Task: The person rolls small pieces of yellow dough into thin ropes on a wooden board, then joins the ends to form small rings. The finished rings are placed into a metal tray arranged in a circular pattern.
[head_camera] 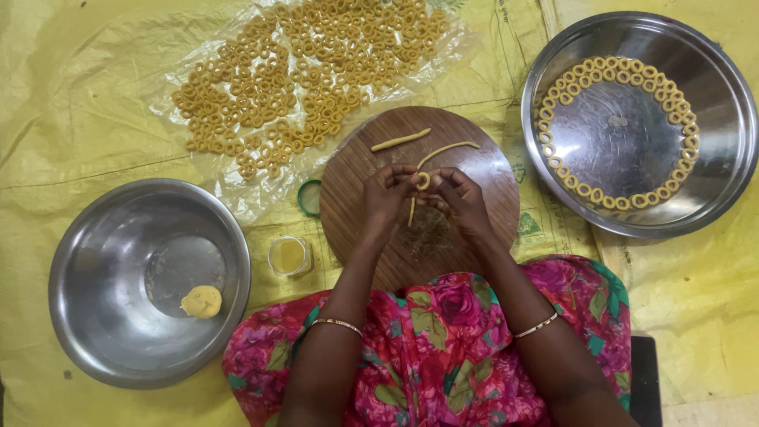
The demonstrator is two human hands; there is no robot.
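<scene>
Both my hands meet over a round wooden board (466,170). My left hand (385,198) and my right hand (457,202) pinch a small yellow dough ring (424,181) between their fingertips, and a thin strip of dough (412,213) hangs down from it. Two more rolled dough strips lie on the far part of the board: a short one (401,140) and a longer curved one (447,149).
A steel plate (715,95) at the right holds several dough rings along its rim. More rings (304,75) are spread on clear plastic at the back. A steel bowl (95,261) at the left holds a dough lump (202,301). A small glass of yellow liquid (288,255) and a green ring (305,198) sit beside the board.
</scene>
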